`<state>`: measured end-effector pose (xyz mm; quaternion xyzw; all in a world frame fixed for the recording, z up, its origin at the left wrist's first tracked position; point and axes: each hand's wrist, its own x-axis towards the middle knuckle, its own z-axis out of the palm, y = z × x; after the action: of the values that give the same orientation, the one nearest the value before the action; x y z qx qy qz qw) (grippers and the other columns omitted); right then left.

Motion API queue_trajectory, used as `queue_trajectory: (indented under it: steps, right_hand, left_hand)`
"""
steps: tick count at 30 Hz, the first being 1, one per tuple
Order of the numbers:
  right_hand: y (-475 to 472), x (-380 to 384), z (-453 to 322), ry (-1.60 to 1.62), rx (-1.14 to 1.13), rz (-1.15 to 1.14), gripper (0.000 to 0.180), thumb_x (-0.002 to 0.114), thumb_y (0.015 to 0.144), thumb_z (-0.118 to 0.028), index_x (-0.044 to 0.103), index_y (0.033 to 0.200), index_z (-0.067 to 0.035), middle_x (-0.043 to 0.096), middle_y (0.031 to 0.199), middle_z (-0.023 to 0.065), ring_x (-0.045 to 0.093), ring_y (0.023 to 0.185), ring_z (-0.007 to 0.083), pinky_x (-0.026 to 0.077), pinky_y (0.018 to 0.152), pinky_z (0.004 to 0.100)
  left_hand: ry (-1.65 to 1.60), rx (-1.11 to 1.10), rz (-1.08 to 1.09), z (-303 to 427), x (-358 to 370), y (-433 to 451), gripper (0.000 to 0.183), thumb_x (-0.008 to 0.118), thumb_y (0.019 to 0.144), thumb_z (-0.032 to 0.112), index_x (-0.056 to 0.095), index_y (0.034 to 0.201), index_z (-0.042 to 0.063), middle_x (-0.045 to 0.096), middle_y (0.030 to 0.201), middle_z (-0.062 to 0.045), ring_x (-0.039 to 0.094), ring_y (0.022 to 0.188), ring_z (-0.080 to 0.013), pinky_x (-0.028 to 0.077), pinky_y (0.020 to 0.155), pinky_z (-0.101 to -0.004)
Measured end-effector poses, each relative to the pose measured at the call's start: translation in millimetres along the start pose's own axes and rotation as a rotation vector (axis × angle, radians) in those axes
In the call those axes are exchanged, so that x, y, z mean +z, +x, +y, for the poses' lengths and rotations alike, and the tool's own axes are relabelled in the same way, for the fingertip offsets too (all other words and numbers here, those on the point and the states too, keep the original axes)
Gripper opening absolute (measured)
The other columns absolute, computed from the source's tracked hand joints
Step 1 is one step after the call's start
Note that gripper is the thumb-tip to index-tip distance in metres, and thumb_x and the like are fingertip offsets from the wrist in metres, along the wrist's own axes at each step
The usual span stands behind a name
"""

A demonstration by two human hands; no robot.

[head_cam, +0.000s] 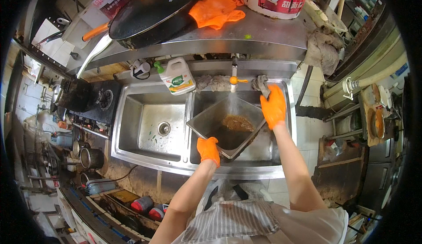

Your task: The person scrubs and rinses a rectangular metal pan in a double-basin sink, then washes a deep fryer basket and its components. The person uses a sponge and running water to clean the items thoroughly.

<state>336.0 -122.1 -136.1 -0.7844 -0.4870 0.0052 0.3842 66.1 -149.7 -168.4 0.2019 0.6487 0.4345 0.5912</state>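
Observation:
Both hands wear orange rubber gloves. My left hand (208,151) grips the near left rim of a rectangular metal tray (216,112), which lies tilted in the right basin of a steel double sink (286,165). Water runs from a faucet with an orange handle (234,80) into the tray, and brown residue (238,123) lies inside it. To the tray's right, my right hand (273,107) reaches a grey rag (261,83) at the sink's back right edge; its fingertips touch the rag, but whether they hold it cannot be told.
A white detergent jug (178,77) and more grey rags (216,83) stand along the sink's back ledge. The left basin (132,122) has green scraps near its drain. Above, a steel shelf (263,34) carries a black pan (148,16), orange gloves (216,8) and a large bucket (277,8).

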Motion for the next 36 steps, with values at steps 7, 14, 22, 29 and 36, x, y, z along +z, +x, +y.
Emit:
queue_trajectory:
  steps: [7,14,22,29,36]
  right_hand:
    - [-150.7,-3.5,-8.2,0.535,0.657,-0.699,0.031,0.065,0.092,-0.027,0.070,0.111,-0.003,0.067,0.109,0.0215,0.061,0.104,0.0349,0.046,0.092,0.0400]
    - [-152.8,34.1,46.6,0.382,-0.139,-0.517,0.012,0.063,0.083,-0.011,0.072,0.089,-0.005,0.069,0.086,0.0120,0.064,0.081,0.0272,0.048,0.076,0.0370]
    - [-71.0,6.3,50.8,0.835,0.806,-0.826,0.054,0.070,0.079,-0.013,0.055,0.126,0.009,0.064,0.101,0.0099,0.059,0.087,0.0189,0.048,0.071,0.0304]
    - [-68.8,-12.1,62.7,0.850,0.358,-0.661,0.037,0.072,0.080,-0.026,0.060,0.110,-0.007,0.062,0.098,0.0044,0.057,0.083,0.0148,0.043,0.067,0.0262]
    - [-181.5,-18.7,40.2,0.933,1.099,-0.030,0.056,0.059,0.090,-0.066,0.064,0.116,-0.016,0.063,0.116,0.0015,0.058,0.103,0.0164,0.047,0.083,0.0325]
  left_hand:
    - [-0.055,0.050,0.185,-28.8,-0.1,-15.5,0.029,0.064,0.075,-0.006,0.053,0.098,0.008,0.061,0.088,-0.007,0.057,0.067,-0.0231,0.046,0.058,-0.0370]
    - [0.034,-0.077,-0.194,13.6,-14.0,-39.9,0.033,0.075,0.088,0.031,0.051,0.096,0.011,0.058,0.078,-0.004,0.058,0.058,-0.0157,0.048,0.049,-0.0294]
    - [0.379,-0.205,-0.400,90.4,-56.5,43.2,0.053,0.073,0.080,0.060,0.056,0.096,0.013,0.056,0.078,-0.002,0.052,0.062,-0.0146,0.044,0.057,-0.0301]
    - [0.443,-0.121,-0.516,72.4,-34.4,43.9,0.015,0.068,0.073,0.004,0.058,0.083,0.009,0.052,0.063,-0.005,0.047,0.050,-0.0176,0.036,0.045,-0.0332]
    - [0.086,-0.053,-0.193,9.2,6.5,-20.9,0.014,0.064,0.078,0.003,0.052,0.082,0.008,0.052,0.061,-0.007,0.045,0.040,-0.0207,0.035,0.038,-0.0345]
